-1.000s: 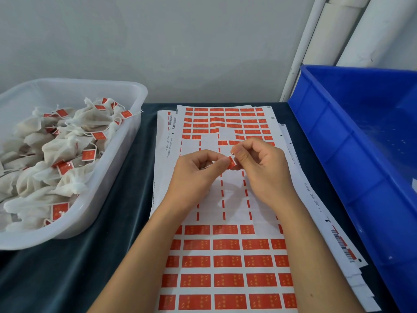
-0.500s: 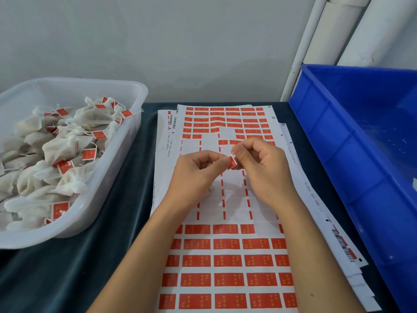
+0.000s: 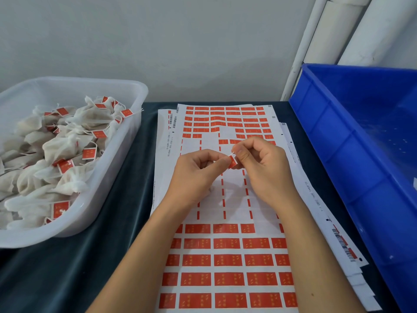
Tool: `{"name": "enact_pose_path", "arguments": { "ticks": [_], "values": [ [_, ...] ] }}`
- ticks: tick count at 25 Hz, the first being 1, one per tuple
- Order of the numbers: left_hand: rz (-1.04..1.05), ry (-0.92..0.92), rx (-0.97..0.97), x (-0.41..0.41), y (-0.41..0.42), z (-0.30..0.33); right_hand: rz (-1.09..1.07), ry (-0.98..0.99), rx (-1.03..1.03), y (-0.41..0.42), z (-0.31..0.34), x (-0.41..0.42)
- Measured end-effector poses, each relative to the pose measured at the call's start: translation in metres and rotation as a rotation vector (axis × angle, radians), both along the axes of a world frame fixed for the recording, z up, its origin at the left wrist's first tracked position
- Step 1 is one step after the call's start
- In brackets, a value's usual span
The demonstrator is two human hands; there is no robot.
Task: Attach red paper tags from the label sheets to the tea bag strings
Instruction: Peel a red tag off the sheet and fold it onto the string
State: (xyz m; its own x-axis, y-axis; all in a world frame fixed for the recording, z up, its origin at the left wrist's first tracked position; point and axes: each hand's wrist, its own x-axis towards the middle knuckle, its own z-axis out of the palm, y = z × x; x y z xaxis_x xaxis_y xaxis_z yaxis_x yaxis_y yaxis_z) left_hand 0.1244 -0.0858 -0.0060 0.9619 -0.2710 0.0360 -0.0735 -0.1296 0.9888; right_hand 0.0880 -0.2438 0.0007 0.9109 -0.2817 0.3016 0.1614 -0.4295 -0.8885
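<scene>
Change: your hands are staying almost where they were a second ago, still pinching the same tag above the sheets.
Left hand (image 3: 198, 175): you are curling its fingers and pressing thumb and forefinger onto the small red paper tag (image 3: 232, 161).
Right hand (image 3: 264, 168): you are pinching the tag's other side; a short white string end (image 3: 231, 153) is sticking up beside your thumb.
Tag: one, held between both hands, off the sheets.
Label sheets (image 3: 225, 260): a fanned stack of white sheets with red labels is lying on the dark cloth (image 3: 56, 279); the exact count is unclear.
Bins: two, a translucent white plastic tub (image 3: 126, 141) of many tagged white tea bags (image 3: 67, 154) on your left, a blue plastic crate (image 3: 361, 177) on your right.
</scene>
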Motion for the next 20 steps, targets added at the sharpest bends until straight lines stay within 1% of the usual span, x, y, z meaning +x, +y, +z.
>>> {"name": "enact_pose_path", "arguments": {
  "ticks": [6,11,14,20],
  "values": [
    [-0.003,0.012,0.006,0.0002,0.0001,-0.0006,0.028,0.000,0.026,0.0005,0.0010,-0.0008],
    [0.000,-0.012,0.018,0.0017,0.0004,-0.0004,0.138,0.015,0.136,-0.0015,0.0024,-0.0027],
    [0.010,-0.002,-0.004,0.0017,0.0007,-0.0003,0.198,0.024,0.103,-0.0020,0.0021,-0.0032],
    [-0.028,0.072,-0.133,0.0012,0.0031,0.0006,0.172,-0.005,0.047,-0.0029,0.0000,-0.0020]
  ]
}}
